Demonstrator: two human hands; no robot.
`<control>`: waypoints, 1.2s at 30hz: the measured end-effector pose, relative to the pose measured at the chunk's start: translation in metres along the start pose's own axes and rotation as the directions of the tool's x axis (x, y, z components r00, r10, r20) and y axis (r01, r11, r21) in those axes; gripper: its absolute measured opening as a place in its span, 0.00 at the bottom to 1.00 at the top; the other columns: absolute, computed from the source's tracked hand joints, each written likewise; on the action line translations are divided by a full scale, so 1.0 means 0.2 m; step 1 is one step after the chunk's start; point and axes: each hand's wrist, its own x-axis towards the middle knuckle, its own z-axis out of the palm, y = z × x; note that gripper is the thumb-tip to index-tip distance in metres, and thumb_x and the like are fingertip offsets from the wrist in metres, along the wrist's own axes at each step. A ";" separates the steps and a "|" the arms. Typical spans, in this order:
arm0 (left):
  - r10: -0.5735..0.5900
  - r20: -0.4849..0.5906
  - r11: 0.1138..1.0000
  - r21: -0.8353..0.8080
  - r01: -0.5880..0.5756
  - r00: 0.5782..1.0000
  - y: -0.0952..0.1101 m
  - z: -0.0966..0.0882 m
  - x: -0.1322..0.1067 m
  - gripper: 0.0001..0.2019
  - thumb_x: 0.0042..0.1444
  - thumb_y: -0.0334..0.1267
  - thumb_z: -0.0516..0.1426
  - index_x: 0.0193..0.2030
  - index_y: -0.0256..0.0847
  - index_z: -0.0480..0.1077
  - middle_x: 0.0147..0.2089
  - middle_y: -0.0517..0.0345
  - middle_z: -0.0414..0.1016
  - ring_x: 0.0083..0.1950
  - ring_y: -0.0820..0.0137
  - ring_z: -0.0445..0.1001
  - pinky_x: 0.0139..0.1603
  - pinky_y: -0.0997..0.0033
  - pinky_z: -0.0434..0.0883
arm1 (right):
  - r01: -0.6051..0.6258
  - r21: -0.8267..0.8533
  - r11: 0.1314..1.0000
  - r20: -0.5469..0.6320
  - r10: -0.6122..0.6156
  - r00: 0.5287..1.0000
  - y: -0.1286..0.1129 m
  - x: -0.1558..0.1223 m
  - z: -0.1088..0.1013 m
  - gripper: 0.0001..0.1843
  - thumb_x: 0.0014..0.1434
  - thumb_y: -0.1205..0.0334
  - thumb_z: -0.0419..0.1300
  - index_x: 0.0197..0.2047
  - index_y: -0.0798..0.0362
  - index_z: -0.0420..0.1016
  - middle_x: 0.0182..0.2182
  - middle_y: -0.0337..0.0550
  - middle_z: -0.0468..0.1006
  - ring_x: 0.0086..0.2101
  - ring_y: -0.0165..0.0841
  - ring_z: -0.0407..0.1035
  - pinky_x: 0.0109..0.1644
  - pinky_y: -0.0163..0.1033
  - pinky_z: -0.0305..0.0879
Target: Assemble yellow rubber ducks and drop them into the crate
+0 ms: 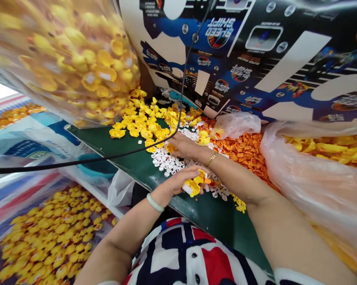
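My left hand (175,183) is shut on a yellow rubber duck (194,184), which has a white piece at one end and an orange bit at the other. My right hand (187,145) lies flat and open on a heap of small white plastic pieces (166,160), its fingertips beside a yellow duck (170,148). A pile of yellow rubber ducks (143,124) lies just beyond both hands. Small orange pieces (240,146), perhaps duck beaks, are heaped to the right of my right hand.
The heaps lie on a dark green work surface (214,215). A clear bag of ducks (77,59) hangs at upper left, and another bag (315,174) bulges at right. A printed carton (244,51) stands behind. A black cable (107,156) crosses the view. A bin of ducks (50,241) sits at lower left.
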 end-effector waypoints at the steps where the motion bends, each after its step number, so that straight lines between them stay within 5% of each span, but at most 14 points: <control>1: 0.018 -0.020 0.999 -0.030 -0.019 1.000 0.00 -0.01 0.01 0.22 0.49 0.50 0.65 0.47 0.39 0.76 0.34 0.46 0.78 0.29 0.62 0.77 0.29 0.66 0.73 | -0.024 -0.014 1.000 -0.063 0.023 0.998 0.01 -0.05 -0.02 0.30 0.56 0.64 0.64 0.62 0.50 0.66 0.53 0.51 0.67 0.53 0.43 0.61 0.57 0.50 0.63; 5: 0.094 -0.153 0.975 -0.187 -0.122 0.984 -0.01 -0.03 0.03 0.21 0.52 0.49 0.63 0.48 0.38 0.74 0.30 0.50 0.76 0.29 0.64 0.76 0.29 0.67 0.73 | -0.184 -0.063 0.981 -0.309 0.157 0.938 0.07 -0.35 -0.07 0.21 0.60 0.67 0.58 0.57 0.54 0.68 0.51 0.54 0.66 0.51 0.42 0.63 0.55 0.50 0.66; 9: 0.126 -0.224 0.945 -0.268 -0.185 0.966 -0.01 -0.03 0.03 0.19 0.54 0.45 0.63 0.48 0.37 0.73 0.33 0.51 0.75 0.31 0.65 0.75 0.30 0.69 0.73 | -0.146 -0.130 0.981 -0.162 0.125 0.979 0.07 -0.69 -0.05 0.18 0.63 0.67 0.52 0.56 0.53 0.68 0.57 0.56 0.66 0.56 0.45 0.63 0.54 0.54 0.68; 13: 0.114 -0.276 0.948 -0.257 -0.188 0.954 -0.02 -0.03 0.03 0.17 0.55 0.44 0.62 0.48 0.36 0.73 0.33 0.51 0.76 0.31 0.66 0.76 0.33 0.66 0.74 | -0.118 -0.080 0.990 -0.104 0.109 0.989 -0.02 -0.86 -0.06 0.22 0.63 0.62 0.55 0.60 0.54 0.64 0.57 0.58 0.68 0.57 0.44 0.63 0.58 0.55 0.67; 18: 0.097 -0.296 0.966 -0.203 -0.161 0.950 -0.02 -0.02 0.05 0.16 0.57 0.45 0.60 0.48 0.38 0.72 0.30 0.52 0.75 0.28 0.65 0.76 0.30 0.67 0.73 | -0.326 -0.040 0.944 -0.109 0.321 0.941 -0.06 -0.87 -0.10 0.19 0.63 0.56 0.57 0.56 0.53 0.69 0.58 0.57 0.67 0.57 0.47 0.64 0.59 0.56 0.64; 24: 0.063 -0.376 0.947 -0.269 -0.174 0.925 0.00 0.04 0.06 0.16 0.62 0.50 0.56 0.44 0.37 0.71 0.29 0.54 0.73 0.28 0.68 0.74 0.30 0.69 0.74 | -0.354 -0.026 0.935 0.035 0.355 0.934 -0.06 -0.88 -0.12 0.20 0.48 0.71 0.59 0.46 0.54 0.71 0.49 0.53 0.72 0.51 0.47 0.65 0.54 0.53 0.66; 28: 0.000 -0.441 0.953 -0.271 -0.133 0.898 0.02 0.09 0.06 0.22 0.65 0.55 0.49 0.43 0.37 0.70 0.29 0.52 0.74 0.27 0.67 0.75 0.26 0.70 0.72 | -0.452 0.083 0.888 -0.134 0.459 0.878 -0.08 -0.89 -0.20 0.24 0.50 0.67 0.61 0.52 0.55 0.69 0.54 0.56 0.70 0.53 0.50 0.64 0.57 0.58 0.64; 31: -0.028 -0.454 0.953 -0.281 -0.113 0.891 0.01 0.11 0.07 0.27 0.65 0.59 0.46 0.42 0.35 0.72 0.29 0.50 0.75 0.27 0.66 0.75 0.26 0.70 0.71 | -0.315 0.229 0.921 -0.308 0.376 0.874 -0.17 -0.87 -0.25 0.29 0.56 0.62 0.60 0.61 0.51 0.63 0.65 0.54 0.60 0.64 0.48 0.55 0.66 0.60 0.54; 36: -0.012 -0.396 0.944 -0.308 -0.120 0.918 -0.02 0.12 0.11 0.31 0.64 0.62 0.44 0.44 0.34 0.74 0.32 0.48 0.78 0.29 0.65 0.77 0.29 0.69 0.73 | -0.046 0.214 0.976 -0.307 0.112 0.945 -0.38 -0.81 -0.23 0.26 0.59 0.62 0.60 0.60 0.47 0.66 0.65 0.52 0.60 0.63 0.46 0.57 0.66 0.58 0.56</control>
